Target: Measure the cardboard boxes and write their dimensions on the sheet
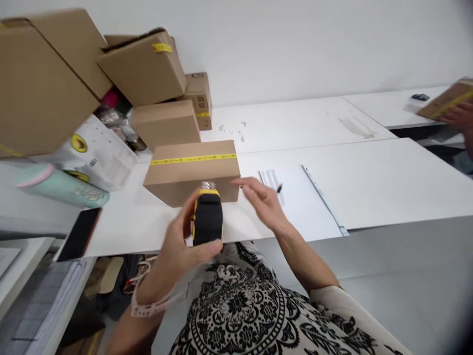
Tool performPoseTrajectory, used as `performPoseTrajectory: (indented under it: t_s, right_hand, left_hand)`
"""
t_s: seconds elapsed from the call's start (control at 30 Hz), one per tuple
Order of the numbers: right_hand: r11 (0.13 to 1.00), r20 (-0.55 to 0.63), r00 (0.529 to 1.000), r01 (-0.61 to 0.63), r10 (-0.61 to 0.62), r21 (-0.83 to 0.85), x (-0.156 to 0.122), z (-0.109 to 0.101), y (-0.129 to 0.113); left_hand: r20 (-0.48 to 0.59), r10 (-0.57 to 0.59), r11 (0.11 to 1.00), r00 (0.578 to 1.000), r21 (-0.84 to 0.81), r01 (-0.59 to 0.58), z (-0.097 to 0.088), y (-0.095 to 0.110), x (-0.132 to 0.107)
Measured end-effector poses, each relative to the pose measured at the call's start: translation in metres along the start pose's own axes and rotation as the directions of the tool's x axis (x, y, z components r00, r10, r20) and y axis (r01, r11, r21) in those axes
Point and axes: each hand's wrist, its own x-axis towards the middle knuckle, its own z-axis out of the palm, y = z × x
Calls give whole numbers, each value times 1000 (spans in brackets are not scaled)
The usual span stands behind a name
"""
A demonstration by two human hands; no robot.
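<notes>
My left hand (181, 246) is closed around a black-and-yellow hand-held device (208, 219) with a shiny, clear-looking part at its far end. I cannot tell its exact kind. It is held up in front of a taped cardboard box (195, 170), hiding part of the box's near side. Yellow printed tape runs along the box's top. My right hand (262, 199) holds nothing. Its index finger stretches out to the box's right front edge; whether it touches is unclear. Right of that hand, printed paper (271, 180) lies on the table with a small black object (280, 188).
Several cardboard boxes (144, 69) are stacked at the left and back. A mint bottle (62, 185) and a dark phone (79, 234) lie at the left of the white table (373, 182). A thin pale-blue strip (325, 199) lies right. Another person's hand (460, 116) holds a box.
</notes>
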Motion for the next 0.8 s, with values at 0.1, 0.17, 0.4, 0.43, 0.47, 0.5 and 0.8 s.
performPoseTrajectory:
  t_s: [0.1,0.17,0.4,0.43,0.47,0.5,0.8]
  right_hand:
    - [882,-395,886,-372,244,-289,1,-45,50]
    - [628,-465,799,-593,382,-504,2,-71,82]
    - [441,-224,808,-503,544,-744,-9,-90,131]
    - [508,-199,817,-506,541,-698,-9,-92,132]
    - [588,-181,820,-525,543,-615,-10,-95,133]
    - [676,-161,819,-551,551,-489,-11,-101,133]
    - [862,-205,848,-435,489,260,-52,-141,115]
  left_hand:
    - [-229,318,839,920,520,-161,-11,24,28]
    - [-229,447,622,865,774,-117,-19,39,53]
    - [-220,349,344,911,934,94,-40,41,127]
    - [-220,342,323,914,940,105,-42,38,134]
    - [-219,330,305,918,945,116,-45,36,140]
    - [-219,316,291,923,948,126,-47,34,144]
    - [-85,783,393,617,836,-384,39,-26,84]
